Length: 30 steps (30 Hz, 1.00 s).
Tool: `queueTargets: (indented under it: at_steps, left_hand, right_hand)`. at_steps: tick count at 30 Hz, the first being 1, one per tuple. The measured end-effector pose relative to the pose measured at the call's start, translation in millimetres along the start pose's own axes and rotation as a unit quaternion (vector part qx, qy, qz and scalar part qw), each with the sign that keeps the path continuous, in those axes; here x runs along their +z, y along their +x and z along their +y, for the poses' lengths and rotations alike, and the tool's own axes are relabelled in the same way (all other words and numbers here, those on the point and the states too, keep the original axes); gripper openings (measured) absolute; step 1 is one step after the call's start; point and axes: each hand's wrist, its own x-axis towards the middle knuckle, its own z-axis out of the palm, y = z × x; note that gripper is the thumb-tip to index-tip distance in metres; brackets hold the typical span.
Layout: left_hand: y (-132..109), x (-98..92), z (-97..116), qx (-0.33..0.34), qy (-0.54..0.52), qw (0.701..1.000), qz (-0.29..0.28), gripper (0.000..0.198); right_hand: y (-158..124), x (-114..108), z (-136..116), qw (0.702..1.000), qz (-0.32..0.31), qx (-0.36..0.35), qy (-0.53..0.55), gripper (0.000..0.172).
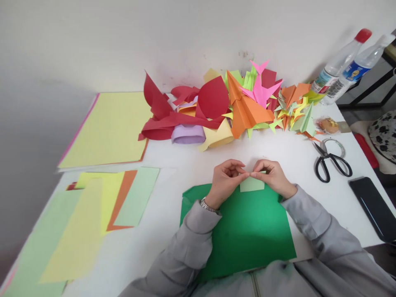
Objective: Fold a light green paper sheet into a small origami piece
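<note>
My left hand (225, 179) and my right hand (272, 177) meet over the white table (185, 163), both pinching the top edge of a small folded pale green paper (252, 184). The fingers of each hand are curled and pressed together on it. Under the hands lies a large dark green sheet (247, 235), partly covered by my grey sleeves. A watch shows on my left wrist.
A heap of folded paper shapes (235, 105) in red, orange, pink, yellow and lilac lies along the wall. Flat coloured sheets (105, 130) lie at the left. Scissors (331, 159), a black phone (373, 206) and two plastic bottles (343, 62) are at the right.
</note>
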Motion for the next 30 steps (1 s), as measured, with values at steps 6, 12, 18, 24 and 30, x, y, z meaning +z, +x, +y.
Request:
queueTargets:
  at_steps: [6,12,18,24,30]
  left_hand:
    - [-0.3,0.4,1.8,0.006,0.007,1.000,0.009,0.027]
    - [1.8,-0.7,1.9,0.004,0.004,1.000,0.019,0.029]
    - [3.0,-1.5,0.0,-0.002,-0.007,1.000,0.027,0.029]
    - [4.1,-3.2,-0.9,0.001,-0.034,0.998,0.048,0.031]
    - [4.4,-3.6,-2.0,-0.019,-0.079,0.996,0.034,0.032]
  right_hand:
    - [0.6,0.1,2.2,0.999,-0.016,-0.025,0.030,0.026]
    - [2.7,-0.6,6.0,0.999,-0.001,-0.017,0.041,0.024]
    - [3.6,-1.4,6.1,0.996,0.027,-0.015,0.084,0.027]
    - [4.1,-5.4,5.1,0.994,-0.001,0.011,0.110,0.016]
    - [3.9,-4.4,4.5,0.992,0.029,0.011,0.126,0.024]
